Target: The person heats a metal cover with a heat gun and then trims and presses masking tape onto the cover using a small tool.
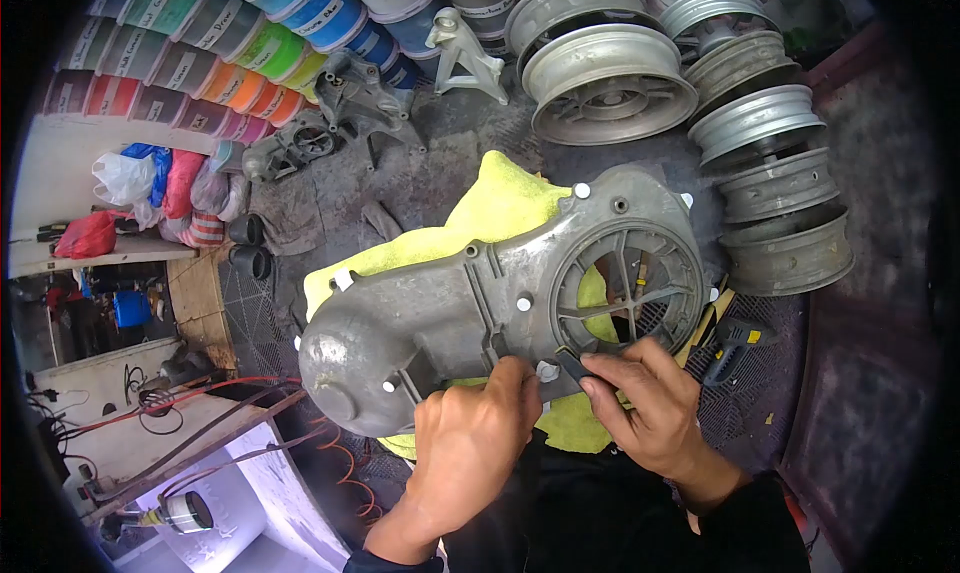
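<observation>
A large grey metal engine cover (440, 303), with a round spoked opening at its right end, lies on a yellow-green cloth (490, 208). White plugs (525, 302) or tape pieces sit at several of its holes. My left hand (465, 443) is closed at the cover's near edge; whatever its fingertips hold is hidden. In my right hand (645, 408), thumb and fingers pinch a small dark blade-like piece (572, 364) near the rim of the opening. A crumpled whitish bit (547, 371) lies between both hands, on the cover's edge.
Stacked wheel rims (610, 83) stand at the back and right. Labelled paint tubs (240, 33) line the back left. Metal brackets (370, 103) rest behind the cover. A dark-handled tool (735, 348) lies right of it. Red hoses (200, 393) run at the left.
</observation>
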### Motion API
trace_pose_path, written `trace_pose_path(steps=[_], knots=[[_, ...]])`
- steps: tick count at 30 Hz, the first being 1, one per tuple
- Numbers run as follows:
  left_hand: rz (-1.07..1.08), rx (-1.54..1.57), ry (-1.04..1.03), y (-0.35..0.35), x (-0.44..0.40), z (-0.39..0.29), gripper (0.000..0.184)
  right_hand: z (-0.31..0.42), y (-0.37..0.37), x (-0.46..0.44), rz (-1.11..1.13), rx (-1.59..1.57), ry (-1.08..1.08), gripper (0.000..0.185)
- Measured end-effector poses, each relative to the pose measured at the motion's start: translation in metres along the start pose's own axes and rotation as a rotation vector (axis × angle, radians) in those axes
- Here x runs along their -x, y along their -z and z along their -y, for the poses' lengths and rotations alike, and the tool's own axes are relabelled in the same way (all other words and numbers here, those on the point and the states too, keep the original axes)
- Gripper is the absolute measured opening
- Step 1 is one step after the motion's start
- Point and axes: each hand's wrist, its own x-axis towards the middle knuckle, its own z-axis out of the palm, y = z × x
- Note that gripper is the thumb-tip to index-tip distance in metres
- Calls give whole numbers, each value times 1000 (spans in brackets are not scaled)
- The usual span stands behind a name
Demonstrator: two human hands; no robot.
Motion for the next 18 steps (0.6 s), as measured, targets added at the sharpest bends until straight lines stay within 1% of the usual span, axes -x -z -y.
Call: trace_pose_path(steps=[3,6,9,12,15,18], knots=[[-29,-47,-54,0,0,4,8,8,1,0,59,6,-43,25],[-34,62,-91,-3,0,7,20,10,-4,-1,109,-2,-56,27],[-13,0,-16,-5,0,7,8,15,-14,-8,58,43,-71,24],[-85,-69,-77,-2,0,7,8,20,-11,-13,40,31,-84,25],[-56,46,-54,-4,0,11,8,22,0,-15,98,56,-43,27],[-53,38,-56,-2,-3,10,9,15,-14,-15,124,80,-53,26]])
